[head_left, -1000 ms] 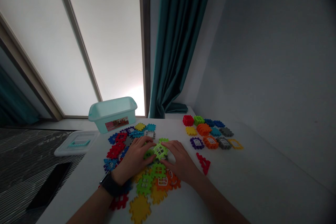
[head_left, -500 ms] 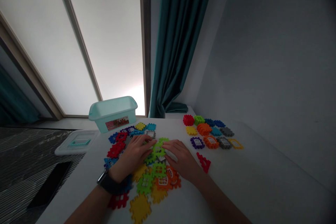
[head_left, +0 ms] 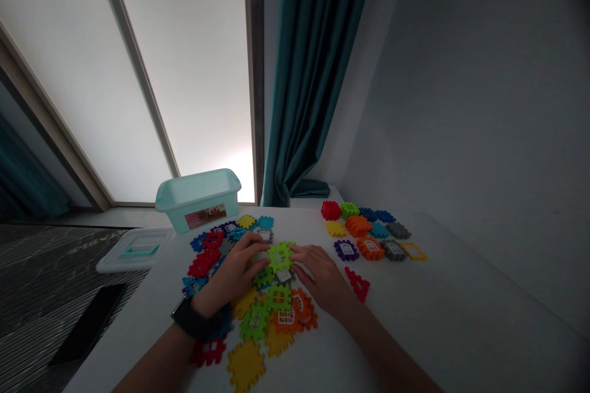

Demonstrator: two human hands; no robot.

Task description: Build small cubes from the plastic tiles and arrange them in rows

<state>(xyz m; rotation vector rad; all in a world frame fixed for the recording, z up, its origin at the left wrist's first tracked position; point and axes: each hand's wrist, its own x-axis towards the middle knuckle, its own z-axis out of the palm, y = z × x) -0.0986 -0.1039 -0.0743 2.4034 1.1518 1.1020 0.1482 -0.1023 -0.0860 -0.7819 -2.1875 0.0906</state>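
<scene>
Hands (head_left: 233, 273) hold a green waffle block (head_left: 280, 256) by opposite edges

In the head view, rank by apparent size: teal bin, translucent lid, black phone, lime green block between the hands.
1. Teal plastic bin
2. and 3. Translucent lid and black phone: these look alike, and the phone lies nearer the camera, so I can't rank them.
4. Lime green waffle block
</scene>
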